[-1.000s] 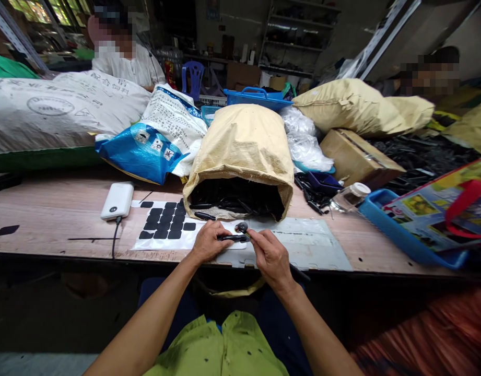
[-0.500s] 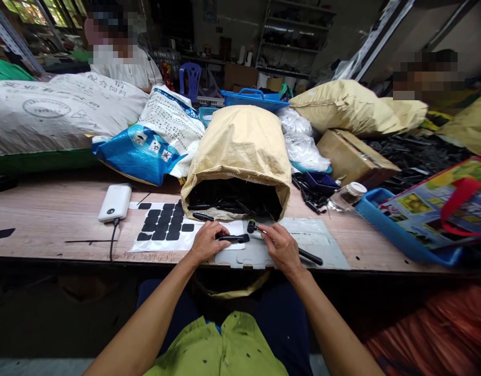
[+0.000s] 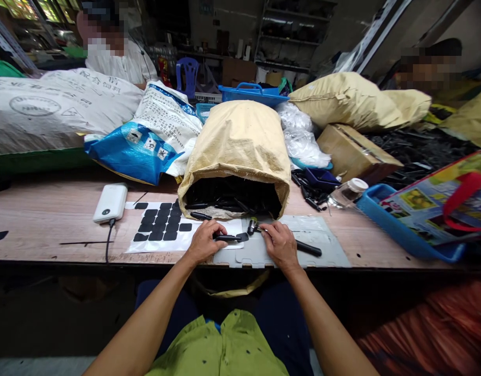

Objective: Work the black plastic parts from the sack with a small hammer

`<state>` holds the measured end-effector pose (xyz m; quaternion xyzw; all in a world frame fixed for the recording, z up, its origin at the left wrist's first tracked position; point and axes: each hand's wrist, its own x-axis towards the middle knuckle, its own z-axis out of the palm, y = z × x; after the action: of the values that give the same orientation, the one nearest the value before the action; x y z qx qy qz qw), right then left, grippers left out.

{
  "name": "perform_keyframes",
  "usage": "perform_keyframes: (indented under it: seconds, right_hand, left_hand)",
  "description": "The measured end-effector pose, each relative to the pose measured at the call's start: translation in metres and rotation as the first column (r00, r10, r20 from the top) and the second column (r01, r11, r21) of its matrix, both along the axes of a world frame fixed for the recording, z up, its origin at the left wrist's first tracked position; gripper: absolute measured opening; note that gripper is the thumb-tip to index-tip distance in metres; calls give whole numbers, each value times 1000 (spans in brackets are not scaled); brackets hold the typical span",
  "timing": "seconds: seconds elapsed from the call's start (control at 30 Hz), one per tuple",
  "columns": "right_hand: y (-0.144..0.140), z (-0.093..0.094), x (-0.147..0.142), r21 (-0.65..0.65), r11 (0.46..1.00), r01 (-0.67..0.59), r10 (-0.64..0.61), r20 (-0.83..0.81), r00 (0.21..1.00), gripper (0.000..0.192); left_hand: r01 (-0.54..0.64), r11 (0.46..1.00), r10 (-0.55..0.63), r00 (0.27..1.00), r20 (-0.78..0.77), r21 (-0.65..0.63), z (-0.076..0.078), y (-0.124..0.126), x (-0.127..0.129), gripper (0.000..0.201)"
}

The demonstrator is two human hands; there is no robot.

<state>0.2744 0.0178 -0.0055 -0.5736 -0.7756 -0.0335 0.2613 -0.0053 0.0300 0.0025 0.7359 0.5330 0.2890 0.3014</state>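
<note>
My left hand (image 3: 203, 242) grips a slim black plastic part (image 3: 230, 238) flat on a grey plate (image 3: 326, 245) at the table's near edge. My right hand (image 3: 279, 244) holds a small hammer (image 3: 253, 226) with a black handle that sticks out to the right; its head rests just right of the part's end. A white sheet of black adhesive pads (image 3: 160, 228) lies left of my left hand. Behind both hands an open tan sack (image 3: 240, 151) lies on its side, full of black parts.
A white power bank (image 3: 110, 202) with a cable lies at left. Blue-and-white bags (image 3: 146, 141), a cardboard box (image 3: 355, 151), a clear bottle (image 3: 348, 192) and a blue tray (image 3: 400, 230) crowd the back and right. Two other people sit beyond the table.
My right hand drew away from the black part to the right and lowered the hammer to the plate. My left hand stayed on the part.
</note>
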Motion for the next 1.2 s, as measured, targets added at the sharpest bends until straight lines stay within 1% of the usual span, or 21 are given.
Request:
perform_keyframes:
  seconds: [0.2,0.43,0.57,0.63,0.67,0.73,0.8,0.83,0.9,0.97,1.0,1.03,1.07,1.1,1.13,1.17,1.2]
  right_hand:
    - [0,1,0,-8,1000,6,-6,13,1000,21]
    - [1,0,1,-14,1000,11,-10,18,1000,20]
    - [1,0,0,-12,1000,10,-10,20,1000,19]
    - [1,1,0,-12,1000,8,-8,22,1000,18]
    - [1,2,0,-13,1000,7,-7,23,1000,18]
    - [1,2,0,-16,1000,7,-7,24,1000,18]
    - [1,2,0,-19,1000,11,-11,24,1000,19]
    - [2,2,1,-21,1000,13,-13,23,1000,19]
    - [2,1,1,-25,1000,15,-14,23,1000,19]
    - [2,0,1,-26,1000,15,-14,23,1000,19]
    - [2,0,1,-26,1000,15,-15,23,1000,19]
    - [2,0,1,-25,1000,17,-16,23,1000,19]
    - [2,1,1,-25,1000,18,-18,23,1000,19]
    - [2,1,0,-24,1000,19,-19,23,1000,19]
    - [2,1,0,-23,1000,20,-20,23,1000,19]
    - [1,1,0,-23,1000,21,-20,23,1000,19]
    - [1,1,0,-22,1000,21,-21,23,1000,19]
  left_hand:
    - [2,1000,-3,1000,16,8,1,0,0,21]
    - [7,1000,-8,999,37,30,-3,1,-1,21]
    - [20,997,-24,998,57,68,4,-3,-1,18]
    - [37,994,-47,994,101,98,10,-13,0,15]
    - [56,994,-68,989,131,90,14,-22,1,14]
    - [141,990,-141,973,181,11,18,-45,3,14]
    - [262,963,-248,953,173,-60,18,-72,4,14]
    - [316,946,-304,942,143,-75,15,-84,4,13]
    - [388,917,-383,921,69,-93,4,-105,4,11]
    - [401,906,-403,915,8,-135,-13,-117,4,14]
    - [373,911,-382,924,-21,-175,-24,-119,5,17]
    - [314,923,-334,941,-57,-222,-35,-120,6,19]
    - [223,934,-260,960,-106,-279,-45,-119,8,21]
    - [102,930,-170,971,-168,-352,-56,-117,11,22]
    - [-27,899,-83,970,-231,-438,-65,-114,15,24]
    - [-136,843,-19,959,-282,-521,-72,-110,19,28]
    - [-211,778,22,950,-310,-592,-78,-107,23,35]
